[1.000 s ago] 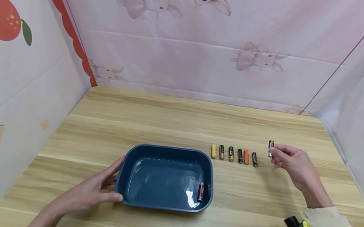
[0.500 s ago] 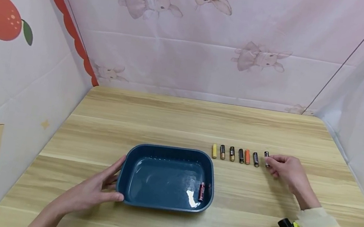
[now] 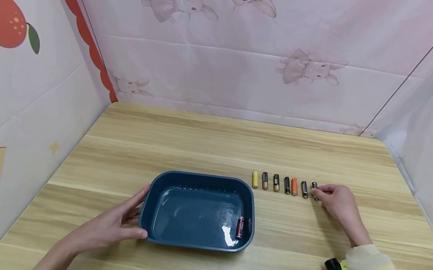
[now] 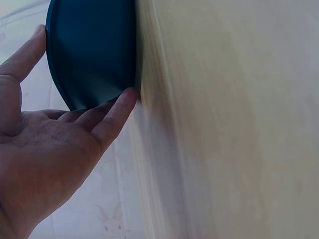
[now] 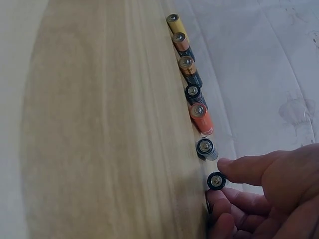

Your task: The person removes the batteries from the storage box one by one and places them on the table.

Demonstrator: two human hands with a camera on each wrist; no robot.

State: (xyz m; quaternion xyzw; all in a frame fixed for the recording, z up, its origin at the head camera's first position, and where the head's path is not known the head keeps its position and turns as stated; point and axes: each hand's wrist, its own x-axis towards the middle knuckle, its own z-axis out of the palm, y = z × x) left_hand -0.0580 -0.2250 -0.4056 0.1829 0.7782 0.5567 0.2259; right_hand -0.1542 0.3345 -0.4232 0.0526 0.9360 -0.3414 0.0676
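In the head view my right hand [image 3: 338,206] pinches a dark battery [image 3: 314,185] between thumb and fingers, at the right end of a row of batteries. The right wrist view shows that battery's round end [image 5: 216,181] beside the thumb, low at the table surface. Next to it in the row lies a dark battery [image 3: 304,190], then an orange battery [image 3: 294,186]. My left hand [image 3: 108,227] rests against the left end of a dark blue rectangular tub [image 3: 192,246], fingers fairly straight and thumb at the front corner. A red battery [image 3: 239,227] lies inside the tub at its right.
Farther left along the row lie a yellow battery [image 3: 255,179] and several dark ones, some with copper or gold ends. A black device [image 3: 334,267] sits at the right sleeve. Printed cloth [image 3: 228,81] closes off the back and sides of the wooden table [image 3: 183,135].
My right hand has come down and left with the battery, lowering it from above the table to the right end of the row. The left hand and tub have stayed put.
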